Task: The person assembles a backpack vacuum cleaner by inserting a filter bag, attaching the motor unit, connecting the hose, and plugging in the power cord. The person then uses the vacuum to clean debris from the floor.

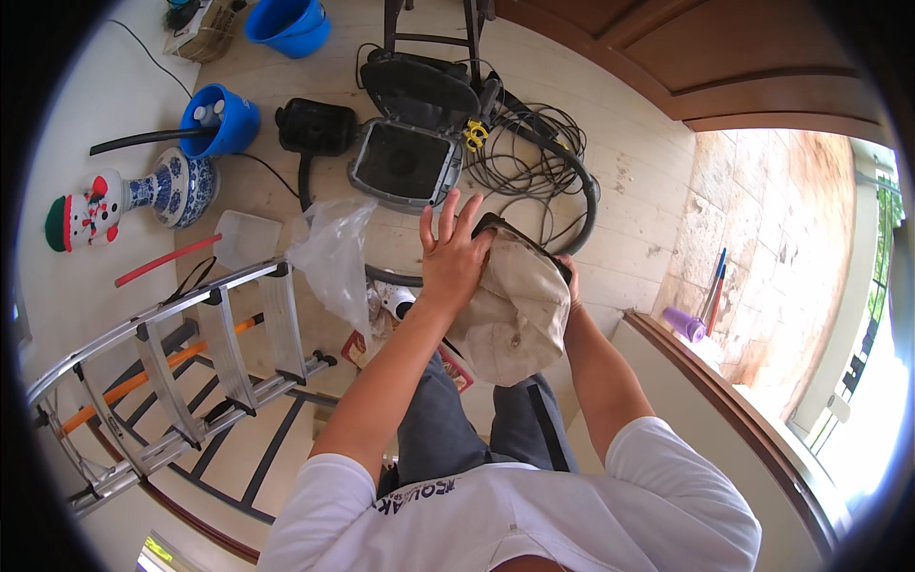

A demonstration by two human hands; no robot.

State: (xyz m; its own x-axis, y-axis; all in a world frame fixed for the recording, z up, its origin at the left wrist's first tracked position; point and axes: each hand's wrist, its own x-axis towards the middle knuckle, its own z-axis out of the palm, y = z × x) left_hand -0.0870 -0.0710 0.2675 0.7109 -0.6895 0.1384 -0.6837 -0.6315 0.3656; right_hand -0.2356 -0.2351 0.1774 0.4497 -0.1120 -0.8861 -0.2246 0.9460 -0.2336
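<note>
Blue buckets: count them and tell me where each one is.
2. One bucket is at the top edge, left of centre; the other bucket is lower left of it, beside the vase. Others may be hidden.

Pale floor (634,172) lies between white wall (119,100) and brown door (753,57).

A smudged, black-rimmed beige cloth bag (518,319) is held aloft
</note>
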